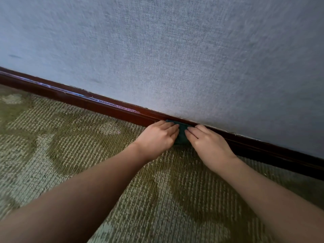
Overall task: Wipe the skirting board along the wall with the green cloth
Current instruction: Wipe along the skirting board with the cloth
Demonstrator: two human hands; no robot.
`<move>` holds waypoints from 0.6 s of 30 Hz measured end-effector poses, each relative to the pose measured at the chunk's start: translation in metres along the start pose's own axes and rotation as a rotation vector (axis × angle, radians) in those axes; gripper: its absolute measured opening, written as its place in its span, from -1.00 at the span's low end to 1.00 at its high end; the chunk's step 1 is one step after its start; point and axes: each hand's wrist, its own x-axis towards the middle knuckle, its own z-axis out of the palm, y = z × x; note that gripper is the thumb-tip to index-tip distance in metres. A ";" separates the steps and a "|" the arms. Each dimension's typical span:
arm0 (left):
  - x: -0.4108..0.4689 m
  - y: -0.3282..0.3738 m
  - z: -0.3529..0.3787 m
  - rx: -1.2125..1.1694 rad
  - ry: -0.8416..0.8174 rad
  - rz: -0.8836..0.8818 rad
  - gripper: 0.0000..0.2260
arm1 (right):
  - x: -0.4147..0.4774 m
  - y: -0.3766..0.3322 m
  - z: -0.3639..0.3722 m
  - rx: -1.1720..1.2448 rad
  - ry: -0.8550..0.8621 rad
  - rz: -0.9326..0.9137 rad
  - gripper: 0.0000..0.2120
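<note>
The green cloth (181, 132) lies against the skirting board (91, 102), between both hands: left hand (157, 137) and right hand (208, 143) press it with nearly straight fingers, equally near. The board's long axis runs left-right, so I judge the wiping goes sideways

Open carpet (78, 137) along skirting board (87, 100), seemingly both ways

Dim, soft daylight, faint sheen on skirting board (98, 104), blurred, bowed edges
</note>
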 end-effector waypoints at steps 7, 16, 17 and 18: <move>0.012 0.006 -0.004 -0.008 -0.183 -0.103 -0.59 | 0.000 -0.003 0.003 -0.019 0.024 0.016 -0.53; 0.018 0.016 -0.007 0.006 -0.282 -0.184 -0.58 | 0.000 0.005 0.011 0.049 0.134 -0.033 -0.58; 0.018 0.017 -0.007 0.019 -0.293 -0.186 -0.58 | 0.001 0.006 0.014 0.058 0.140 -0.030 -0.58; 0.018 0.018 -0.008 0.029 -0.307 -0.189 -0.58 | 0.002 0.006 0.015 0.067 0.147 -0.025 -0.59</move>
